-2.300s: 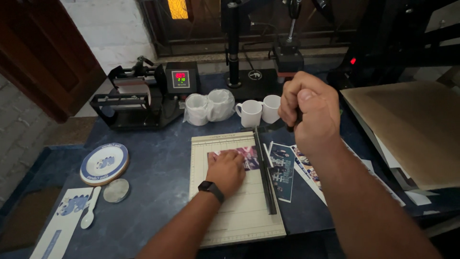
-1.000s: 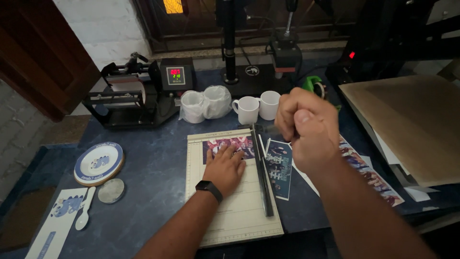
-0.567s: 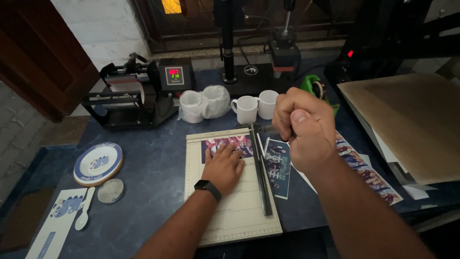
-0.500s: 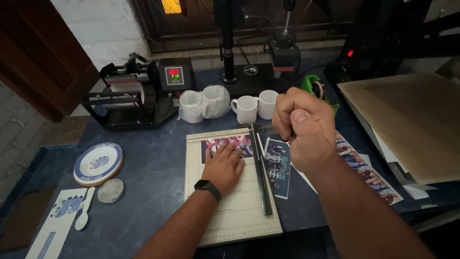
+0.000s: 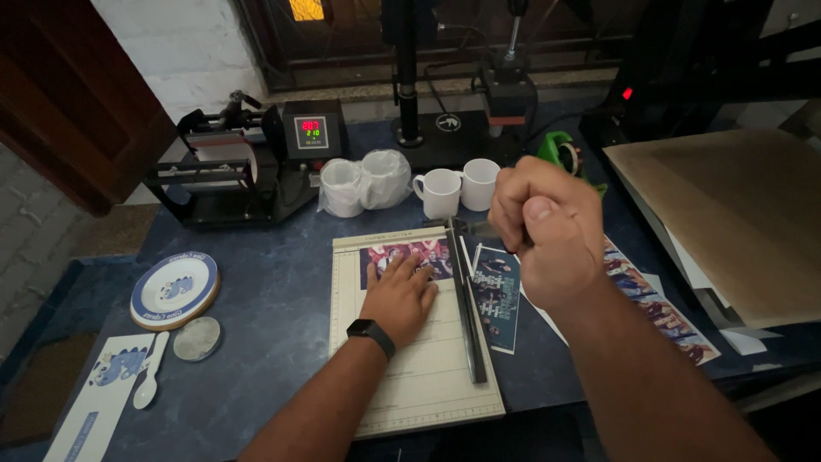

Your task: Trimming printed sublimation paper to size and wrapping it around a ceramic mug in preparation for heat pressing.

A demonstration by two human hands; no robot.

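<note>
A cream paper trimmer (image 5: pixel 428 376) lies on the dark blue table. My left hand (image 5: pixel 400 295), with a black watch on the wrist, presses flat on a printed photo sheet (image 5: pixel 402 255) at the trimmer's top. My right hand (image 5: pixel 543 231) is a fist closed around the handle of the trimmer's cutting arm (image 5: pixel 466 308), raised above the blade's right side. A cut photo strip (image 5: pixel 496 295) lies just right of the blade.
Two white mugs (image 5: pixel 460 184) and two wrapped mugs (image 5: pixel 363 180) stand behind the trimmer. A mug heat press (image 5: pixel 244 167) sits at the back left, a printed plate (image 5: pixel 175 289) and spoon (image 5: pixel 150 381) at the left. Printed strips (image 5: pixel 654 295) and a brown board (image 5: pixel 735 222) lie at the right.
My right fist on the handle has come down slightly and toward me. The left hand stays pressed on the photo sheet.
</note>
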